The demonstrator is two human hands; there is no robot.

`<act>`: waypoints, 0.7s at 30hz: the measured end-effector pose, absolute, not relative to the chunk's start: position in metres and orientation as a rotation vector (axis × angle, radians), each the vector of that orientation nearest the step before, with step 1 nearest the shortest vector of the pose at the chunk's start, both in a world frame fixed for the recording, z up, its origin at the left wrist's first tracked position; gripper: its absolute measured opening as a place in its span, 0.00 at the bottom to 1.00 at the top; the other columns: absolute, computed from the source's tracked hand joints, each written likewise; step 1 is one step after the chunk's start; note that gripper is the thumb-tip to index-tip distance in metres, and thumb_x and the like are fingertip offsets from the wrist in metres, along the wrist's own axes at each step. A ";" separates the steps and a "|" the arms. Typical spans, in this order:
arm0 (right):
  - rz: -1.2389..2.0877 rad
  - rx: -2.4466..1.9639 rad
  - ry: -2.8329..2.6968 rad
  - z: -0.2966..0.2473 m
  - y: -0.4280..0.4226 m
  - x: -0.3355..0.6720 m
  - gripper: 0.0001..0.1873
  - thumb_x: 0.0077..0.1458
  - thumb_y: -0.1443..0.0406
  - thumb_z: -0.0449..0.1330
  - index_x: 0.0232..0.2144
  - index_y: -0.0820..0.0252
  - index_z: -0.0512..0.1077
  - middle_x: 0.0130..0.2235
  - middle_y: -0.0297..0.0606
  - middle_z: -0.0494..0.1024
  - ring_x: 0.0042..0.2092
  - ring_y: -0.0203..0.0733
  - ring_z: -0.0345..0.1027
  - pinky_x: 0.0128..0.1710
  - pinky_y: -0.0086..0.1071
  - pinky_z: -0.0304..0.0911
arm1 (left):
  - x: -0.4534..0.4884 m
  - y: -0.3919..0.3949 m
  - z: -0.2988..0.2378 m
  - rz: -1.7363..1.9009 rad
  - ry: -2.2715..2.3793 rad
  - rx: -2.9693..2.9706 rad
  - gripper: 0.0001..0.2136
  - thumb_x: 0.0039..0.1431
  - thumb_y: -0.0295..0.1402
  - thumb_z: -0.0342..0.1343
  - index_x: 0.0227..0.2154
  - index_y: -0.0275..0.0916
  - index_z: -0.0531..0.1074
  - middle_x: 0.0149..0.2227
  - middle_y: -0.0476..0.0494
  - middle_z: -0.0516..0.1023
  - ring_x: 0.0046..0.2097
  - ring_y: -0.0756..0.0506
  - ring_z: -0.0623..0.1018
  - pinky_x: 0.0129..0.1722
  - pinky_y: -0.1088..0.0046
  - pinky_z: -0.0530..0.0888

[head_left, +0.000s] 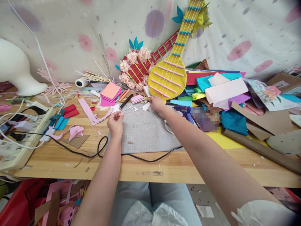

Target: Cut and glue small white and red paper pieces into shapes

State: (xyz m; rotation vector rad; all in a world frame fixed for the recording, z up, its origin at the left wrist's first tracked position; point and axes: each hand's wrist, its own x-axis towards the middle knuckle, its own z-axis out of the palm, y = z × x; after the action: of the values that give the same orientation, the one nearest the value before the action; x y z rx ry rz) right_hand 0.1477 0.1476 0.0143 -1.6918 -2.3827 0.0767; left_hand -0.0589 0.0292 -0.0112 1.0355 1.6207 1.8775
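My left hand (115, 124) is over the left edge of the grey cutting mat (145, 138), thumb and fingertips pinched together. Whatever lies between them is too small to make out. Close by on the mat are several short white pieces (135, 110) and thin wires or pins. My right hand (157, 104) reaches to the mat's far edge, just below the yellow pipa-shaped craft instrument (167, 77). Its fingers are curled together, and what they grip, if anything, is hidden. A black marker (126, 101) and a pink paper stack (136, 99) sit between the hands.
A blue glue gun (183, 109) rests beside my right forearm. Folded coloured fabric and paper (225, 91) pile up on the right. A black cable (150, 160) crosses the table front. At left stand a power strip (25, 138) and white mannequin head (16, 67). A red craft instrument (138, 70) leans behind.
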 end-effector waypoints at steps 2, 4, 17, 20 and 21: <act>0.133 -1.685 -2.321 0.019 0.143 0.147 0.12 0.52 0.70 0.49 0.38 0.64 0.68 0.39 0.47 0.72 0.42 0.45 0.65 0.40 0.35 0.58 | -0.058 0.028 -0.009 1.857 1.650 1.051 0.12 0.39 0.33 0.60 0.30 0.33 0.73 0.23 0.51 0.69 0.26 0.54 0.69 0.31 0.76 0.69; 0.151 -1.685 -2.273 0.025 0.139 0.148 0.13 0.52 0.70 0.49 0.40 0.64 0.67 0.38 0.45 0.73 0.40 0.44 0.65 0.39 0.35 0.58 | -0.057 0.026 -0.008 1.822 1.667 1.048 0.13 0.39 0.32 0.61 0.31 0.33 0.74 0.24 0.50 0.71 0.27 0.53 0.70 0.32 0.75 0.70; 1.614 -1.186 -1.113 0.041 0.056 0.170 0.06 0.45 0.75 0.56 0.26 0.62 0.65 0.25 0.32 0.71 0.27 0.31 0.67 0.33 0.28 0.65 | -0.049 0.026 -0.013 1.710 1.662 1.103 0.14 0.40 0.29 0.60 0.34 0.34 0.75 0.29 0.46 0.77 0.32 0.49 0.76 0.42 0.67 0.73; 1.800 -1.113 -0.876 0.032 0.037 0.164 0.07 0.45 0.77 0.56 0.25 0.62 0.64 0.23 0.32 0.71 0.27 0.31 0.69 0.30 0.24 0.66 | -0.029 0.020 -0.014 1.677 1.484 1.125 0.13 0.45 0.31 0.57 0.35 0.34 0.74 0.33 0.43 0.78 0.36 0.47 0.77 0.43 0.66 0.72; 1.826 -1.107 -0.845 0.030 0.032 0.160 0.07 0.46 0.77 0.55 0.25 0.62 0.63 0.23 0.32 0.71 0.27 0.31 0.70 0.29 0.24 0.66 | -0.020 0.017 -0.014 1.637 1.397 1.131 0.13 0.46 0.33 0.56 0.36 0.34 0.74 0.34 0.41 0.78 0.37 0.47 0.77 0.43 0.66 0.72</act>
State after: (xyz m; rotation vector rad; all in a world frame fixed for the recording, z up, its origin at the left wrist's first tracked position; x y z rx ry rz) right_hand 0.1601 0.0319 0.0297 -1.1074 -0.8449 1.8259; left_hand -0.0196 0.0169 -0.0139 1.1313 1.3972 1.6365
